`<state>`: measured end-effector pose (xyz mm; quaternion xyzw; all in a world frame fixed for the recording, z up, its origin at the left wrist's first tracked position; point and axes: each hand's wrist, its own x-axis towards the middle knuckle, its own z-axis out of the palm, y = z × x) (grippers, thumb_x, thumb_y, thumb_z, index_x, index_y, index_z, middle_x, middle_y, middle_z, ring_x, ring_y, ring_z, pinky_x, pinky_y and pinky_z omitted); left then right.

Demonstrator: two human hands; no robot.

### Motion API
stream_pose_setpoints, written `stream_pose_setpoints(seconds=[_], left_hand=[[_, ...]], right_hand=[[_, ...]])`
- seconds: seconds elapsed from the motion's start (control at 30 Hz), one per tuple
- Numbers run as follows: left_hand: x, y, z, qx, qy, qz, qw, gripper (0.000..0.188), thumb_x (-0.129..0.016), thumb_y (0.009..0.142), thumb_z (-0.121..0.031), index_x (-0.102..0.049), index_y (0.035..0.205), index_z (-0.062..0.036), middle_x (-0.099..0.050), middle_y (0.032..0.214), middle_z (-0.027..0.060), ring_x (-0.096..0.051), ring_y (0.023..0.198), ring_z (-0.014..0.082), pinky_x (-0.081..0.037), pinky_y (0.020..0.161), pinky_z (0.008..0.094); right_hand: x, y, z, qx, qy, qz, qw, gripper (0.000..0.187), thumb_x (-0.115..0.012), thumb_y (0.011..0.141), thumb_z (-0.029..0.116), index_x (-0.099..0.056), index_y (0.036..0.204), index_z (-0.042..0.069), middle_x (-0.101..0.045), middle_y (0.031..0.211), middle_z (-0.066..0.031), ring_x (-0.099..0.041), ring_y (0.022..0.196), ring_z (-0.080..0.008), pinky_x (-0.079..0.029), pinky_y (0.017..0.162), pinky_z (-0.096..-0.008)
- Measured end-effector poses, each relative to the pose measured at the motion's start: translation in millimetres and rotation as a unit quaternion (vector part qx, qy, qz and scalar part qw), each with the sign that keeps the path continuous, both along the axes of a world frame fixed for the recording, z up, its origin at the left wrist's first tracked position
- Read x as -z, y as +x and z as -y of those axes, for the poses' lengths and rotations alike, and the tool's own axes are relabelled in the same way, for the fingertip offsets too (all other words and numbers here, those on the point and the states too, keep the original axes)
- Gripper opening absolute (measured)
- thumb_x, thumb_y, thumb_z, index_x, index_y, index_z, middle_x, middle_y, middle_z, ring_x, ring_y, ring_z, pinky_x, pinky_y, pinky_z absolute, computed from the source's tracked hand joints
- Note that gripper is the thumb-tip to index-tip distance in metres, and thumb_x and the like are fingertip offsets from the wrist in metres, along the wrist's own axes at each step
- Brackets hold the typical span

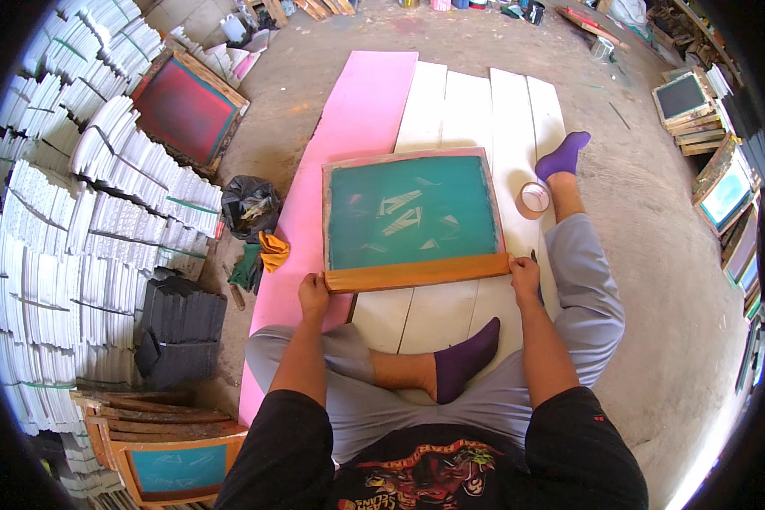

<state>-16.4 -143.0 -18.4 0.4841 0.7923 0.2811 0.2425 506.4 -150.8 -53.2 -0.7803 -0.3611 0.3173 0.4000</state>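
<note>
A rectangular printing screen [412, 208] with teal mesh and several pale shapes lies in front of me on the boards. Along its near edge runs a glossy orange-brown strip [418, 273]; whether it is tape or bare wood I cannot tell. My left hand [314, 297] is closed at the strip's left end, by the near left corner. At the other end, my right hand [525, 281] pinches the strip near the right corner. A thin dark object [537, 270], partly hidden, lies beside that hand. Beyond it sits a roll of brown tape [533, 199].
Under the screen are white boards [467, 106] and a pink board [357, 110]. My socked feet rest to the right and near the front. Leftward are a black bag [251, 206], an orange cloth [274, 252] and tall stacks of white sheets [38, 280]. More framed screens [178, 466] stand around.
</note>
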Motion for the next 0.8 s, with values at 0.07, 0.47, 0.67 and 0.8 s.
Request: stream_pose_setpoints(seconds=[0.07, 0.47, 0.67, 0.8], left_hand=[[-6, 1, 2, 0.012, 0.005, -0.02, 1.0, 0.034, -0.057, 0.101, -0.027, -0.069, 0.096, 0.0038, -0.07, 0.089, 0.0264, -0.068, 0.084, 0.0432, -0.052, 0.076, 0.0477], [9, 1, 7, -0.009, 0.027, 0.038, 0.999, 0.027, -0.06, 0.099, -0.025, -0.064, 0.111, -0.0017, -0.069, 0.096, 0.0213, -0.068, 0.087, 0.0385, -0.052, 0.079, 0.0469], [-19, 14, 3, -0.037, 0.017, -0.068, 0.997, 0.027, -0.06, 0.098, -0.024, -0.063, 0.115, -0.0023, -0.061, 0.109, 0.0196, -0.063, 0.096, 0.0376, -0.051, 0.086, 0.0446], [-25, 7, 7, -0.074, 0.081, -0.114, 0.987, 0.033, -0.056, 0.101, -0.026, -0.063, 0.12, 0.0006, -0.062, 0.111, 0.0208, -0.063, 0.102, 0.0353, -0.05, 0.09, 0.043]], right_hand=[[11, 1, 0, -0.008, 0.005, 0.008, 1.0, 0.032, -0.069, 0.097, 0.029, -0.065, 0.085, 0.0, -0.055, 0.065, -0.0013, -0.044, 0.047, -0.0111, -0.034, 0.043, -0.0299], [-4, -3, -1, -0.008, -0.058, 0.131, 0.99, 0.031, -0.077, 0.087, 0.03, -0.071, 0.086, 0.0, -0.069, 0.075, -0.0116, -0.064, 0.061, -0.0228, -0.052, 0.059, -0.0368], [-17, -3, 3, 0.051, -0.05, 0.196, 0.978, 0.032, -0.074, 0.086, 0.032, -0.073, 0.089, 0.001, -0.073, 0.086, -0.0214, -0.072, 0.084, -0.039, -0.055, 0.079, -0.0455], [-38, -11, -1, 0.076, -0.02, 0.119, 0.99, 0.036, -0.064, 0.096, 0.034, -0.071, 0.101, -0.001, -0.073, 0.094, -0.0222, -0.07, 0.092, -0.0385, -0.053, 0.086, -0.0442]])
